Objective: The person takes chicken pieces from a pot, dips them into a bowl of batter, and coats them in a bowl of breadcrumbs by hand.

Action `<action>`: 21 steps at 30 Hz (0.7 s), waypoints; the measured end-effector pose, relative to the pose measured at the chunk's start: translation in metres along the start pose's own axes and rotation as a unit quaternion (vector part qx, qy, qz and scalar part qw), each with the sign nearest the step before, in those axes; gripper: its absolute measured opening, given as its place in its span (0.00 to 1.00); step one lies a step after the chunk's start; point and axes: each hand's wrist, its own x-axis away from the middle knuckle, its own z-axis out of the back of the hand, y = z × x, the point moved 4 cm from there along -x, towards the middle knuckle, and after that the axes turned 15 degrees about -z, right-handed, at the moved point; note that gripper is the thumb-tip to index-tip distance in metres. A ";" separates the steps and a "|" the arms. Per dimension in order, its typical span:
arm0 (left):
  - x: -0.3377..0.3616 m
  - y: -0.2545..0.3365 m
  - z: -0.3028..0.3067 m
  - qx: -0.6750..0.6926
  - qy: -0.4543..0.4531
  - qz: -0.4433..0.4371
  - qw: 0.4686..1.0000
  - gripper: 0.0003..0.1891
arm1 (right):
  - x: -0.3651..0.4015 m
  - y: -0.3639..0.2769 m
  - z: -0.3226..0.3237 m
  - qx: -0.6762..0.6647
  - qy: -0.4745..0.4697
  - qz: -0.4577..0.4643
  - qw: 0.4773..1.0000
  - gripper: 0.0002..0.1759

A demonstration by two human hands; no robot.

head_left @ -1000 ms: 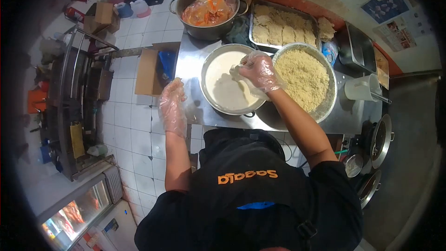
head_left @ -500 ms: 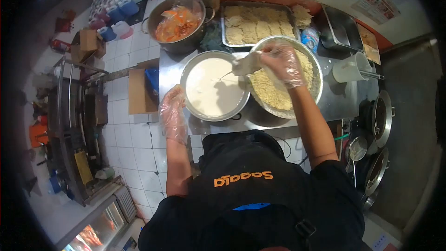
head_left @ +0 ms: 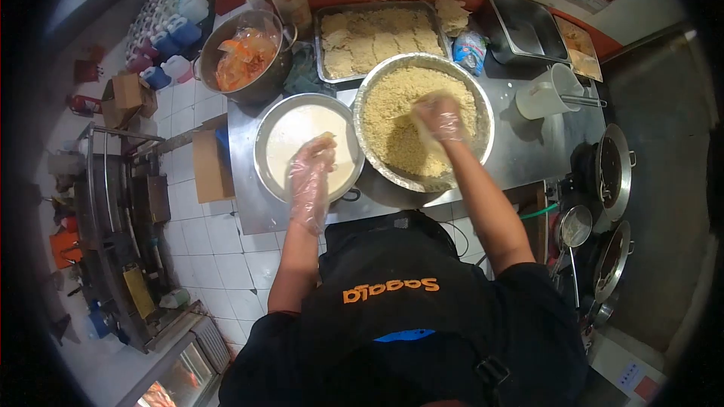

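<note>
A steel table point(head_left: 520, 162) carries the crumb bowl point(head_left: 486, 132). Over its crumbs, the right hand point(head_left: 439, 116) is blurred, fingers bent; what it grips I cannot tell. Left of the bowl, the left hand point(head_left: 311, 177), half-open and apparently empty, hovers above the batter pan point(head_left: 259, 147). Behind the bowl: a tray point(head_left: 320, 49).

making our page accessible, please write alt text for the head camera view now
A person's gloved right hand, blurred, is over a bowl of yellowish crumbs; the gloved left hand is over a pan of white liquid. Farther back on the metal table are a crumb-filled tray and a large pot.
</note>
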 end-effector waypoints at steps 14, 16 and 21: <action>0.018 -0.135 -0.133 0.294 -0.087 0.379 0.873 0.11 | 0.026 0.076 0.020 0.139 -0.135 -0.208 0.959 0.22; 0.021 -0.134 -0.151 0.006 0.070 0.377 0.923 0.08 | 0.038 0.079 -0.007 0.166 -0.141 -0.200 0.955 0.23; 0.018 -0.176 -0.154 0.080 0.103 0.389 0.912 0.08 | 0.059 0.080 -0.055 0.013 -0.179 -0.242 0.954 0.24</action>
